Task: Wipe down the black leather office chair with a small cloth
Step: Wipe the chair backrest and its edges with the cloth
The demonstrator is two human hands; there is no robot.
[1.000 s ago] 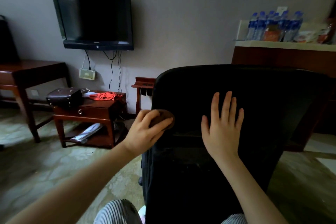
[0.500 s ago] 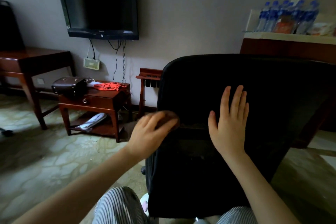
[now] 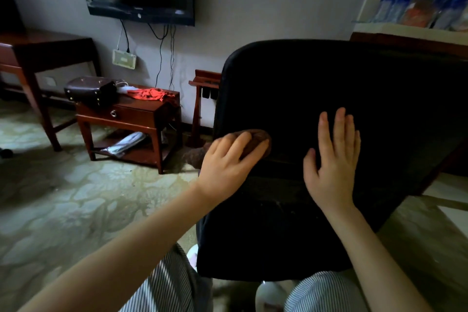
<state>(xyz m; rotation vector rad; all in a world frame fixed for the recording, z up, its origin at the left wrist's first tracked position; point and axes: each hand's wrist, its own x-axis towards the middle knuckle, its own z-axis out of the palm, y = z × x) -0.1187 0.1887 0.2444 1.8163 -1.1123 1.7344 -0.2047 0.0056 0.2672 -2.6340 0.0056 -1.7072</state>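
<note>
Black leather office chair point(image 3: 342, 99) standing on patterned floor point(image 3: 76, 200), back facing camera. Left hand point(image 3: 229, 159) pressing brown cloth point(image 3: 258, 142) against backrest's left edge; right hand point(image 3: 331, 159) lying flat, fingers spread, beside it.

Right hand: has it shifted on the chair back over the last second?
No real shift: the right hand stays flat on the chair back, right of the left hand and cloth. Frame changes look like head motion.
</note>
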